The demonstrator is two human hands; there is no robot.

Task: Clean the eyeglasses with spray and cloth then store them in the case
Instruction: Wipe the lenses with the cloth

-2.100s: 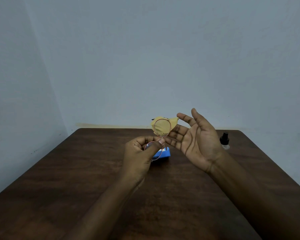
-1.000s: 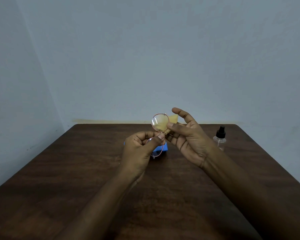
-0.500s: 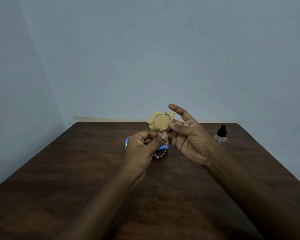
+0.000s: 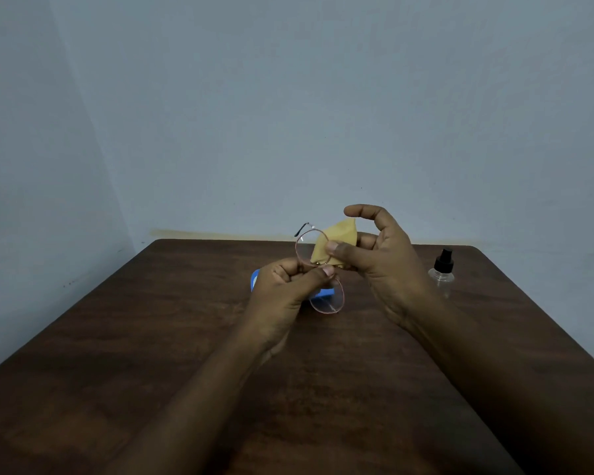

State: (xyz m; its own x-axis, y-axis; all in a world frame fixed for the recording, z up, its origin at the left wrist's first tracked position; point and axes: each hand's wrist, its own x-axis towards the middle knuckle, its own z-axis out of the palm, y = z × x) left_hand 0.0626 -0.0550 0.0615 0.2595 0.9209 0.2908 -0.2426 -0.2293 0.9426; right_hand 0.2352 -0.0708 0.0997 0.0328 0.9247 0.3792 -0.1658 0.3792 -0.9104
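Step in hand, as we judge it: wiping the lenses with the cloth; storing not yet begun. The left hand (image 4: 285, 289) holds the eyeglasses (image 4: 304, 250) in the air above the table (image 4: 151, 337), thumb and curled fingers pinched at the bridge, one lens up and the other hanging below. The right hand (image 4: 384, 265) pinches the yellow cloth (image 4: 340, 236) over the right edge of the upper lens, thumb in front, fingers behind, index finger arched free above. Frame: thin round wire, pinkish metal, with a dark temple tip at top left; lenses clear. Cloth: soft, matte, folded to a point. The blue case (image 4: 254, 281) lies on the dark wood-grain table behind the left hand, mostly hidden; we cannot tell whether it is open. A clear spray bottle (image 4: 442, 274) with a black nozzle stands well to the right. Next, we think: rub across the whole lens lightly, since the wire rim looks easily bent, then regrip for the lower lens.
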